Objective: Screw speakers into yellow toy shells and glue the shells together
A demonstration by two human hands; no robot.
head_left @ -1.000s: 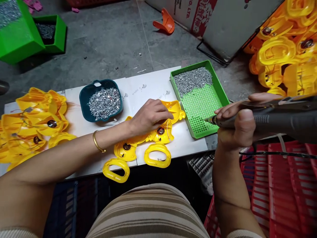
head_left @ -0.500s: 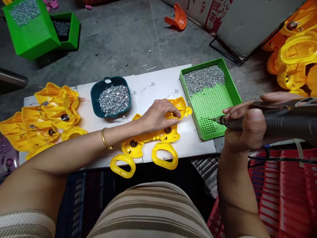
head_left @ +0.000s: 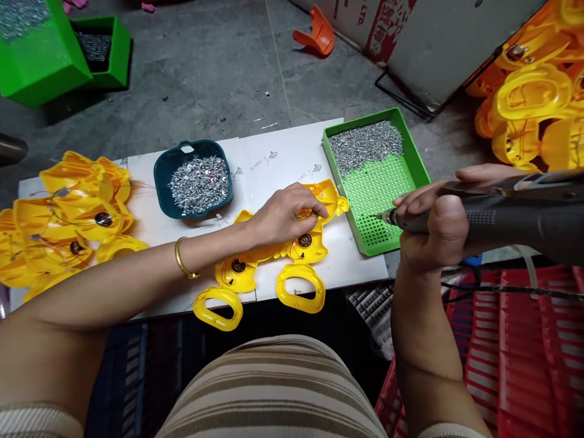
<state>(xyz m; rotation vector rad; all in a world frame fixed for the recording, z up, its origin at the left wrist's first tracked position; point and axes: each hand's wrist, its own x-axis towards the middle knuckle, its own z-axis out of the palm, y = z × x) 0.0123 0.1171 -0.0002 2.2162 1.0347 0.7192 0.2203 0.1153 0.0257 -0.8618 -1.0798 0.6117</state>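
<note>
My right hand is wrapped round a dark electric screwdriver. The driver's bit points left, over the perforated part of the green tray. Bent over a yellow plastic shell, my left hand has its thumb and fingers pinched together low inside it. What they pinch, if anything, is too small to make out. The shells under this hand carry round dark speakers and thin wires. Two loose yellow oval rings lie at the near edge of the white board.
A dark teal basin full of small screws stands left of my left hand. Yellow shells are piled at the board's left end, and more lie at far right. A red crate is below right. Green bins stand at far left.
The whole view has shifted a little, so most things appear further left. Both hands keep nearly the same places over the yellow shell and the green tray.
</note>
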